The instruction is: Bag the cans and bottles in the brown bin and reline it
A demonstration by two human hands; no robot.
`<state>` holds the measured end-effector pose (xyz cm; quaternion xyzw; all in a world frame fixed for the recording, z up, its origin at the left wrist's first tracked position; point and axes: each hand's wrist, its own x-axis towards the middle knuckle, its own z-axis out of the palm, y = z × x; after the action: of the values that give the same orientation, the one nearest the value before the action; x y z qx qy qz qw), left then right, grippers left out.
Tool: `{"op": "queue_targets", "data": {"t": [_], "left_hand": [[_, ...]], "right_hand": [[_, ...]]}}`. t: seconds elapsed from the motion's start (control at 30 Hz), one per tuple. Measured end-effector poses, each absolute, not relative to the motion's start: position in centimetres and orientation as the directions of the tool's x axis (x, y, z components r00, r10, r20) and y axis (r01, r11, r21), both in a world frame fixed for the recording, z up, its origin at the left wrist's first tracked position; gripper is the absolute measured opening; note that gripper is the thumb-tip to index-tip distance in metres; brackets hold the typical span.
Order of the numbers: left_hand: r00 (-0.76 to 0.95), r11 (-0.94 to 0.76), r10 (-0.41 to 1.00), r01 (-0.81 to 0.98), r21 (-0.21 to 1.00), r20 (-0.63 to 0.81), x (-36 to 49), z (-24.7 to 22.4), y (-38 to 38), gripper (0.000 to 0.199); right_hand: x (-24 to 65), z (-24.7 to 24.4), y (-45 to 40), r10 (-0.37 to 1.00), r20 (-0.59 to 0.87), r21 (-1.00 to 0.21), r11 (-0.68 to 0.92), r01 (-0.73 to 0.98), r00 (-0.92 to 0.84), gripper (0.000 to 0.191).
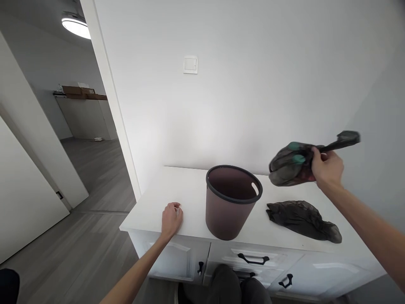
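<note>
My right hand (327, 166) is closed around the gathered neck of a black plastic bag (286, 166), above the right side of the cabinet top. The bag bulges with contents; green and reddish patches show through its thin film, and its twisted end sticks out to the right. Below it, a crumpled black plastic bag (300, 219) lies on the white top. A brownish-purple trash can (226, 217) with a dark rim stands upright between my hands. My left hand (171, 217) rests on the cabinet top left of the can, fingers curled in, with no held thing visible.
The white cabinet (152, 185) has black handles (253, 259) along its front, with my knees (224, 285) close below. A wall with a light switch (190, 64) rises behind it. At left, a doorway opens onto a room with cardboard boxes (74, 90) on a counter.
</note>
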<state>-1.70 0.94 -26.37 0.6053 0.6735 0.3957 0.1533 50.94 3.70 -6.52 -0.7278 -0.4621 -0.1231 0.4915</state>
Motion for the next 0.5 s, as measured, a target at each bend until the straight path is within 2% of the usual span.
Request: {"op": "queue_targets", "data": {"t": [0.07,0.17,0.3,0.5], "left_hand": [[-0.215,-0.047,0.933,0.724,0.688,0.29,-1.5,-26.7,0.8,0.021],[-0.205,-0.049,0.927,0.765,0.643,0.315,-1.3,-27.1,0.6,0.019],[-0.169,-0.063,0.927,0.811,0.581,0.335,-0.9,-27.3,0.3,0.015],[-0.11,-0.091,0.932,0.849,0.52,0.344,-0.6,-27.2,0.1,0.017]], "right_hand": [[51.4,-8.7,4.9,0.606,0.571,-0.531,-0.242,0.812,0.554,0.047],[51.9,-11.7,6.2,0.686,0.512,-0.416,-0.329,0.848,0.517,0.044],[51.5,-15.4,7.1,0.776,0.461,-0.28,-0.334,0.9,0.431,0.037],[48.6,-20.6,8.1,0.883,0.326,-0.29,-0.248,0.925,0.339,0.03]]}}
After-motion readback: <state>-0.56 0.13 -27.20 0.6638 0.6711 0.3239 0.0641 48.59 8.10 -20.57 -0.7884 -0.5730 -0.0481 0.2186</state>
